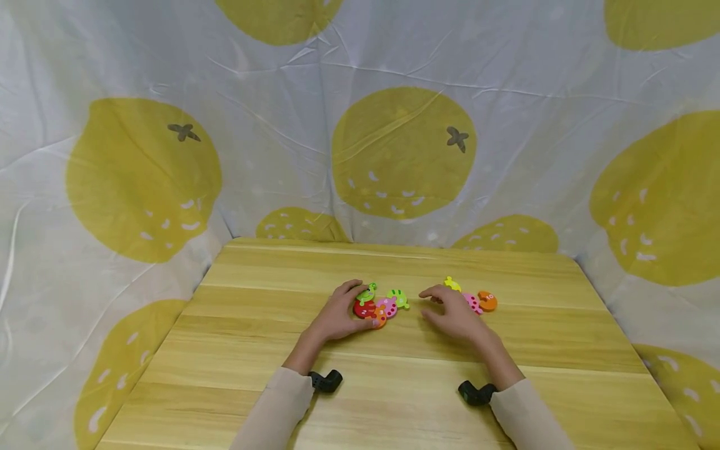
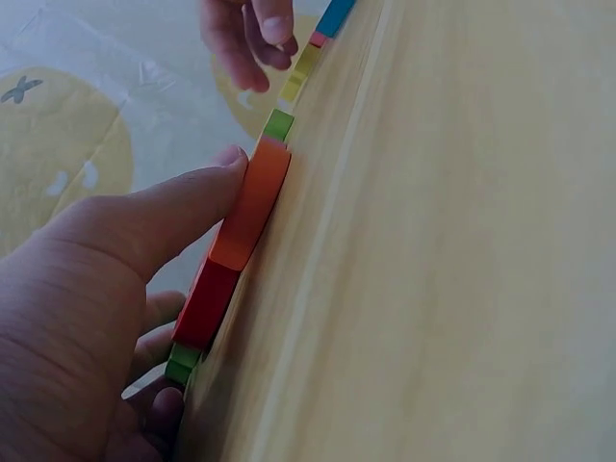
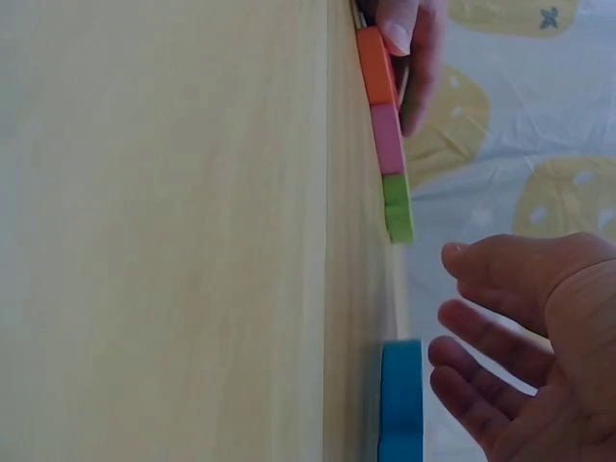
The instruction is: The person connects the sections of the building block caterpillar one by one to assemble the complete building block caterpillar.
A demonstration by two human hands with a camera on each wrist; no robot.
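Observation:
My left hand (image 1: 336,316) holds a joined group of flat puzzle pieces on the table, its thumb on the orange piece (image 2: 255,204) and its fingers by the green face piece (image 1: 366,294). Between these lies the red piece (image 2: 207,306); a pink piece (image 1: 387,307) and a striped green piece (image 1: 397,297) continue to the right. My right hand (image 1: 460,317) hovers with spread, slightly bent fingers, holding nothing. Beside it are a yellow piece (image 1: 452,284), a pink piece (image 1: 473,303) and an orange piece (image 1: 487,301), partly hidden in the head view. A blue piece (image 3: 401,399) shows below its fingers.
The wooden table (image 1: 394,400) extends in front of both forearms. Behind it and at its sides hangs a pale cloth (image 1: 270,144) with large yellow fruit prints. A black wrist device (image 1: 326,381) sits at the left cuff, another (image 1: 477,394) at the right.

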